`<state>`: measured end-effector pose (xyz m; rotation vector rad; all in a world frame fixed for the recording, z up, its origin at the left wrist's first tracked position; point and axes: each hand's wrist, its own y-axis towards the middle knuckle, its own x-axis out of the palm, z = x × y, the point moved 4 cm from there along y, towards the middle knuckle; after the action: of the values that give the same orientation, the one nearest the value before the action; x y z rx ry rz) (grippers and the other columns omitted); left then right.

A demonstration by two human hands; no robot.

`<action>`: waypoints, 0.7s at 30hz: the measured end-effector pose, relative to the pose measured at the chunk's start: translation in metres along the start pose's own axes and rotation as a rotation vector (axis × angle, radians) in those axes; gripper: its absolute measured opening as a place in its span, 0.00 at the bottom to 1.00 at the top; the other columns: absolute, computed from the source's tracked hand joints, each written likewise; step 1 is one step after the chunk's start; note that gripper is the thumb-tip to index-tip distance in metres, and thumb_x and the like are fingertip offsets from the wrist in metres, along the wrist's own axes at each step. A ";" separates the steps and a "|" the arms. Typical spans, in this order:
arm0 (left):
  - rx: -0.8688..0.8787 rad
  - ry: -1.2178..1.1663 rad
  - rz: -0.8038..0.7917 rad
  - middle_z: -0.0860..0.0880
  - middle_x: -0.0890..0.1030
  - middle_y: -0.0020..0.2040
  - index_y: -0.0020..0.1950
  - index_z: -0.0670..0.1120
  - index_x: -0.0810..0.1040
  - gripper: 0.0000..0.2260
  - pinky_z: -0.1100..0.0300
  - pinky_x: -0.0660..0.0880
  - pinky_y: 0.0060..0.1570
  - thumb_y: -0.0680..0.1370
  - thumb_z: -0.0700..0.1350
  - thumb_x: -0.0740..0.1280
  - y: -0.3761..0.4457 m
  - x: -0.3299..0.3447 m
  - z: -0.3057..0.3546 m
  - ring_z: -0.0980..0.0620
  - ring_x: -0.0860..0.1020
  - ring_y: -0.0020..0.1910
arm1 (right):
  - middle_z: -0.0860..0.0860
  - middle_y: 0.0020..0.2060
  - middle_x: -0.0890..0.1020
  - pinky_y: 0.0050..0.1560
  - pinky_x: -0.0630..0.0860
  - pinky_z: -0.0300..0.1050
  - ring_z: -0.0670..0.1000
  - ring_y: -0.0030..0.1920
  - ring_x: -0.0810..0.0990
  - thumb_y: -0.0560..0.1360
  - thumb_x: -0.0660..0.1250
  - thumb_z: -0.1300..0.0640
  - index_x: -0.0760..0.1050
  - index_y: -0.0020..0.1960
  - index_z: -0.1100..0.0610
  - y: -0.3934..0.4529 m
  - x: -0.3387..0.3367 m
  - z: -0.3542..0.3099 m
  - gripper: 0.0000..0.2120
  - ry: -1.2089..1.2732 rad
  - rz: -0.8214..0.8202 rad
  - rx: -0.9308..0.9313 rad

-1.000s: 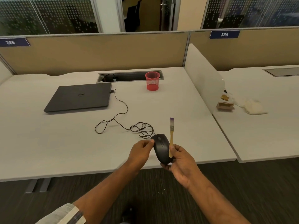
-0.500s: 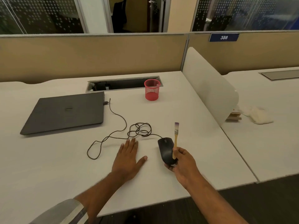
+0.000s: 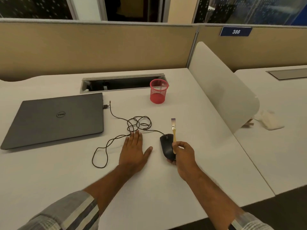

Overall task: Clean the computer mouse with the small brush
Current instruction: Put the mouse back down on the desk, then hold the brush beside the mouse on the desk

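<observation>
Since half a second ago both hands have stayed put while the view moved closer over the white desk point(image 3: 166, 188), where the closed dark grey laptop point(image 3: 56, 118) lies well left of the red mesh pen cup point(image 3: 158, 93). Flat on the desk, palm down, fingers spread and holding nothing, the left hand point(image 3: 133, 151) has its fingertips at the tangled black cable point(image 3: 132, 125). Just to its right, the right hand point(image 3: 184, 156) curls around the black computer mouse point(image 3: 167, 147) resting on the desk, pinching the small wooden-handled brush point(image 3: 174, 131) upright, bristles up.
</observation>
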<state>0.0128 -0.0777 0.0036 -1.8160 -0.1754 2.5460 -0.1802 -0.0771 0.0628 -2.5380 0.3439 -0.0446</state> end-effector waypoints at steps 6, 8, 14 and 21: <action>-0.050 -0.003 0.028 0.45 0.43 0.85 0.83 0.43 0.42 0.36 0.53 0.38 0.81 0.84 0.63 0.49 0.004 0.006 0.005 0.48 0.42 0.84 | 0.53 0.45 0.77 0.32 0.82 0.46 0.52 0.39 0.78 0.78 0.67 0.62 0.74 0.41 0.53 0.011 0.005 -0.003 0.08 -0.245 0.092 -0.159; -0.068 -0.002 0.038 0.45 0.42 0.85 0.83 0.43 0.41 0.35 0.53 0.38 0.81 0.84 0.62 0.48 0.000 0.009 0.008 0.48 0.41 0.84 | 0.53 0.44 0.77 0.40 0.84 0.53 0.51 0.38 0.78 0.78 0.66 0.62 0.72 0.40 0.52 0.013 0.006 -0.004 0.09 -0.317 0.117 -0.201; -0.072 0.021 0.043 0.47 0.40 0.85 0.83 0.45 0.39 0.33 0.56 0.35 0.79 0.85 0.60 0.48 -0.004 0.013 0.013 0.50 0.38 0.83 | 0.46 0.36 0.75 0.39 0.75 0.41 0.47 0.36 0.75 0.79 0.65 0.61 0.72 0.46 0.54 0.021 0.002 -0.006 0.05 -0.384 0.115 -0.236; -0.034 0.046 0.027 0.49 0.41 0.85 0.83 0.46 0.40 0.34 0.57 0.36 0.79 0.84 0.63 0.47 0.000 0.012 0.008 0.51 0.40 0.83 | 0.56 0.48 0.81 0.51 0.81 0.54 0.59 0.49 0.80 0.78 0.68 0.61 0.76 0.46 0.53 0.033 -0.015 -0.025 0.04 -0.349 0.094 -0.250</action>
<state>0.0017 -0.0778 -0.0052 -1.9003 -0.1955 2.5316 -0.2049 -0.1134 0.0663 -2.7037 0.3453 0.4997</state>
